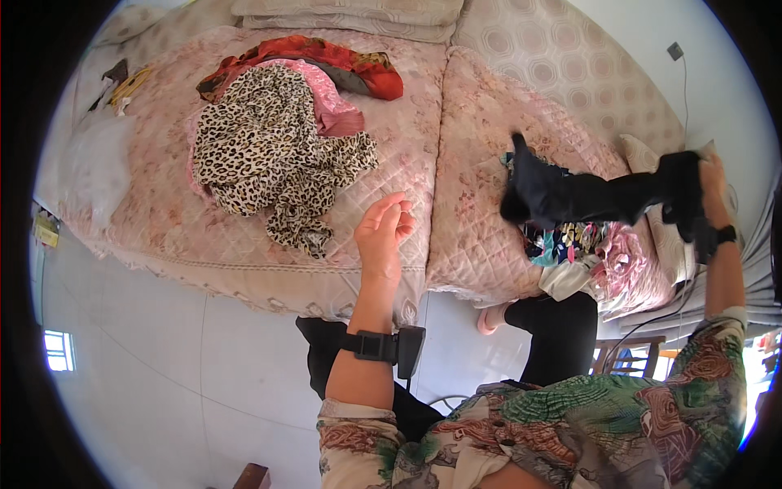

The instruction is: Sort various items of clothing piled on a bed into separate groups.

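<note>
Our patterned shirt [570, 424] sits nearest the camera, filling the view from about four to six o'clock, with one forearm reaching up from each side of it. At three o'clock our right hand [714, 183] grips one end of a black garment [599, 197]; its fingers look closed around the cloth, though the fabric hides part of them. From that grip the garment stretches toward nine o'clock, its long axis running nearly level from nine to three, and its far end spreads wider and is a little blurred.

Our left hand [380, 236] is near the centre of the view, fingers loosely curled and partly open, with nothing that we can see in them. From these fingers the garment's loose end lies between two and three o'clock, with a gap of quilted cover [476, 253] between, so our right hand is plainly the nearer one. Below the garment, toward six o'clock, we see a crumpled pink cloth [623, 257] and a pale cloth [566, 281]; whether the garment touches them, we cannot tell. Leopard-print fabric [269, 138] lies at ten to eleven o'clock from our left hand.
</note>
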Demonstrator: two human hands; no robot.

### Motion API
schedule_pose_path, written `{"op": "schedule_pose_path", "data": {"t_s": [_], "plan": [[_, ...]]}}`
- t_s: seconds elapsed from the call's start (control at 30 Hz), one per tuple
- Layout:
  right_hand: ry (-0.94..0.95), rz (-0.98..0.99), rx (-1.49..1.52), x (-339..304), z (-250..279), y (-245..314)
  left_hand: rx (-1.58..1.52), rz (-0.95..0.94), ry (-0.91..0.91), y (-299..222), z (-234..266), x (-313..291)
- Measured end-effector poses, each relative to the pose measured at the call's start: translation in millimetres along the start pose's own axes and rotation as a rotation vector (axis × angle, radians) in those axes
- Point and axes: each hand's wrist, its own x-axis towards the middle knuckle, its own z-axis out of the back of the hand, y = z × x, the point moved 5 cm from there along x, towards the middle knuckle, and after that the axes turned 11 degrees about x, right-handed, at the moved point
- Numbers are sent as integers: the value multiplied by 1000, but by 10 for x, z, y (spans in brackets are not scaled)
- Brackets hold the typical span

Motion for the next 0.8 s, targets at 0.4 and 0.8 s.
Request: {"op": "schedule_pose_path", "data": {"t_s": [0.4, 0.8], "plan": [[747, 970, 1362, -2482, -84, 5891, 25, -20, 25, -38, 43, 32], [833, 797, 1392, -3315, 225, 6903, -93, -117, 56, -230, 168, 17]]}}
